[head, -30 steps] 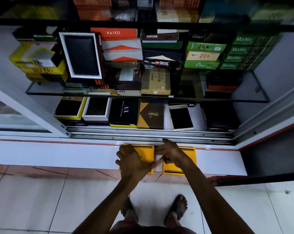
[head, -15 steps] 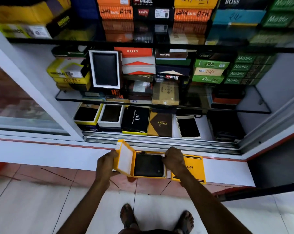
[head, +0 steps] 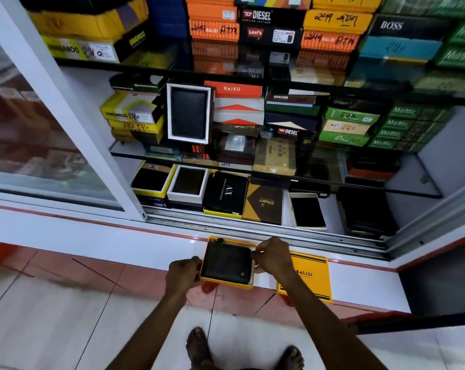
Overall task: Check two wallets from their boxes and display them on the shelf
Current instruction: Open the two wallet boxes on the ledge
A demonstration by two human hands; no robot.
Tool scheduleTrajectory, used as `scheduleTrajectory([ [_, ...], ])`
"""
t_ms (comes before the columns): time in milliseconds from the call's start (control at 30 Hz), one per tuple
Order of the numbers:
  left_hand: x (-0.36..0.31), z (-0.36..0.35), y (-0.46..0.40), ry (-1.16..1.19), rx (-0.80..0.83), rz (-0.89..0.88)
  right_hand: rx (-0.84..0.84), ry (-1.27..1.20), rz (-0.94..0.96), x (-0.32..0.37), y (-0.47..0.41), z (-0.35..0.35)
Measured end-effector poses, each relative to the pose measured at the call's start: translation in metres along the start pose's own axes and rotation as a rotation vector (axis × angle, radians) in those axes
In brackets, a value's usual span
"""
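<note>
Shallow yellow cardboard box [head: 227, 283] on the white ledge [head: 119, 241], flat dark grained leather wallet [head: 227, 262] lying inside it, left hand [head: 184, 273] gripping the box's left wall, right hand [head: 274, 256] pinching the wallet's right edge, closed yellow striped box [head: 310, 276] just right of the open box

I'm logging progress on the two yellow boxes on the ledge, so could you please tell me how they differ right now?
The open yellow box has no lid on and shows a dark wallet; the closed BALISI box shows only its lid. The open box is held at either side by the left hand and right hand; the closed box lies flat under the right forearm, ungripped. Both are yellow and sit on the white ledge.
</note>
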State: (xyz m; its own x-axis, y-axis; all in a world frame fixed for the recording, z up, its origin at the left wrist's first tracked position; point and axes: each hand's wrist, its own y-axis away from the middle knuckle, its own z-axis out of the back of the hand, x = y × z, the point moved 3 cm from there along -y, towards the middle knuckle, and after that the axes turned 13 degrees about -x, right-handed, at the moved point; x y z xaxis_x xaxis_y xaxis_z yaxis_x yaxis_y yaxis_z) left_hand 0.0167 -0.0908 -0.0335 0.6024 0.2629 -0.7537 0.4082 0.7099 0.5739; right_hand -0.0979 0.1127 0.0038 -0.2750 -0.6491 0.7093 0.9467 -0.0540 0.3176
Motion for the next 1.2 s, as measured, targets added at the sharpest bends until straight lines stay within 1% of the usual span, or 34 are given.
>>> scheduleTrajectory([
  [133, 0.0, -0.005, 0.003, 0.008, 0.012, 0.033, -0.072, -0.005, 0.038, -0.012, -0.005, -0.017],
  [267, -0.005, -0.004, 0.007, 0.037, 0.016, 0.016, -0.208, -0.064, 0.131, -0.019, -0.002, -0.022],
  [367, -0.009, -0.005, 0.011, -0.037, 0.035, -0.018, -0.213, -0.074, 0.181, -0.019, -0.002, -0.016],
  [467, -0.012, -0.008, 0.016, -0.164, 0.002, -0.143, -0.211, -0.067, 0.201, -0.018, -0.004, 0.004],
  [567, -0.023, -0.015, 0.037, -0.224, -0.076, -0.38, -0.336, -0.059, 0.275, -0.023, -0.004, 0.038],
  [633, -0.032, -0.023, 0.054, -0.204, -0.11, -0.556, -0.4, -0.063, 0.244, -0.039, -0.006, 0.061],
  [700, -0.037, -0.044, 0.071, -0.221, -0.033, -0.656, -0.416, -0.074, 0.139, -0.06, -0.008, 0.081],
  [767, -0.035, -0.074, 0.085, -0.282, 0.099, -0.641, -0.466, -0.035, 0.071, -0.081, -0.011, 0.097],
  [800, -0.03, -0.091, 0.089, -0.308, 0.175, -0.591, -0.457, 0.009, 0.042, -0.091, -0.013, 0.103],
  [867, -0.023, -0.121, 0.095, -0.37, 0.291, -0.493, -0.332, 0.075, -0.053, -0.113, -0.021, 0.104],
  [933, -0.018, -0.145, 0.099, -0.484, 0.36, -0.491, -0.185, 0.022, -0.171, -0.131, -0.026, 0.102],
  [1033, -0.015, -0.169, 0.107, -0.594, 0.37, -0.521, -0.104, -0.218, -0.294, -0.149, -0.03, 0.101],
  [1100, -0.008, -0.182, 0.105, -0.635, 0.353, -0.489, -0.04, -0.435, -0.4, -0.151, -0.028, 0.107],
  [1133, -0.002, -0.186, 0.099, -0.629, 0.341, -0.455, 0.002, -0.502, -0.433, -0.148, -0.025, 0.11],
  [1200, 0.006, -0.194, 0.093, -0.616, 0.316, -0.426, 0.062, -0.555, -0.459, -0.147, -0.022, 0.117],
])
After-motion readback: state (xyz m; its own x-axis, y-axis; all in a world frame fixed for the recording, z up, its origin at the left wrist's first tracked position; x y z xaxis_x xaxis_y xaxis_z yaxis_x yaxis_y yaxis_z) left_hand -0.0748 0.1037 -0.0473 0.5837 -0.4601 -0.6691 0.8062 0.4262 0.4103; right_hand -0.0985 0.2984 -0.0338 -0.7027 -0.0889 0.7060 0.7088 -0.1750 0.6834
